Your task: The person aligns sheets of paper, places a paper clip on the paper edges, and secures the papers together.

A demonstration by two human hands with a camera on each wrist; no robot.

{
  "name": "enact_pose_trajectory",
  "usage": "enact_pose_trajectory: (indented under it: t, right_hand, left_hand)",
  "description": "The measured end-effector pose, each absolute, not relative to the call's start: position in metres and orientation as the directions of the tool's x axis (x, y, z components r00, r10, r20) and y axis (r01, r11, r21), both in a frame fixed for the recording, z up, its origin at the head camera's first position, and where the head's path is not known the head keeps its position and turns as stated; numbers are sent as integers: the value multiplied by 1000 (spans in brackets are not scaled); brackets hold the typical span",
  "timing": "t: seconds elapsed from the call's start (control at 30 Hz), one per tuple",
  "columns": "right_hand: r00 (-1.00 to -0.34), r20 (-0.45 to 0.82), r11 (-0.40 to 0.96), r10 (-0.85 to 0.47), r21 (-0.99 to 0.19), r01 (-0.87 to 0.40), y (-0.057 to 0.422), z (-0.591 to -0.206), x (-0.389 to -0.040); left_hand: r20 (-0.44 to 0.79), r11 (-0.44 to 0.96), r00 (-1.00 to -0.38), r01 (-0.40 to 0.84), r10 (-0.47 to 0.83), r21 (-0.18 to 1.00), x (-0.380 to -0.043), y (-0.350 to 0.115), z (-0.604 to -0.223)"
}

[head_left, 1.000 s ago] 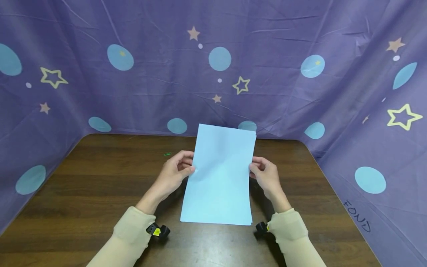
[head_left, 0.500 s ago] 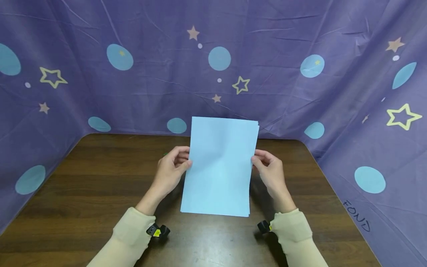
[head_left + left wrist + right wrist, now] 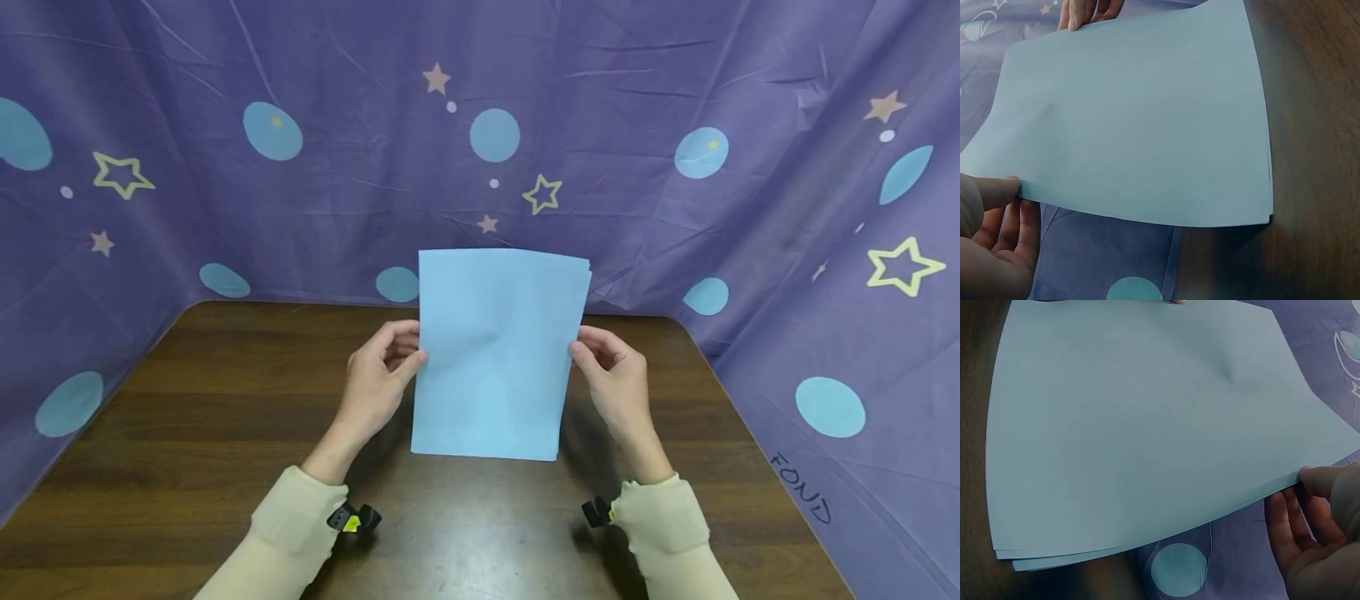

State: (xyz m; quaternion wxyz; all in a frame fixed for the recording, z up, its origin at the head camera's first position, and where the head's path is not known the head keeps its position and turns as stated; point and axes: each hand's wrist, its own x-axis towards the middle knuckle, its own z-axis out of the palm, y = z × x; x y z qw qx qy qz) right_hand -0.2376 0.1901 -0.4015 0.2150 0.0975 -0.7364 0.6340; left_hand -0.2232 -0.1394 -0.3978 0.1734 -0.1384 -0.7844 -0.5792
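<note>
A few light blue sheets of paper point(image 3: 491, 358) stand tilted up over the table, their edges slightly out of line at the right side. My left hand point(image 3: 377, 379) pinches the left edge, thumb in front and fingers behind. At the opposite edge my right hand point(image 3: 618, 383) pinches the stack the same way. In the right wrist view the offset corners of the paper point(image 3: 1116, 444) show more than one layer. The left wrist view has the paper point(image 3: 1141, 125) bowed gently between both hands.
A brown wooden table point(image 3: 225, 417) lies beneath. Purple curtain cloth point(image 3: 360, 108) with stars and blue dots encloses its back and sides. Small black wrist cameras point(image 3: 367, 518) sit at both cuffs.
Both hands have raised the paper and tipped it more upright, its lower edge moving up and away. The hands moved slightly apart. A small green paper clip, visible earlier, is now hidden.
</note>
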Motion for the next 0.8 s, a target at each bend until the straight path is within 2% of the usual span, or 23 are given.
enact_pose_trajectory:
  t: [0.37, 0.8]
  right_hand:
    - [-844, 509, 152, 169, -859, -488, 187, -397, -236]
    - [-807, 562, 143, 184, -827, -544, 183, -394, -233]
  left_hand:
    - [530, 265, -847, 503, -40, 823, -224, -136, -397]
    - [549, 222, -832, 523, -73, 823, -225, -136, -392]
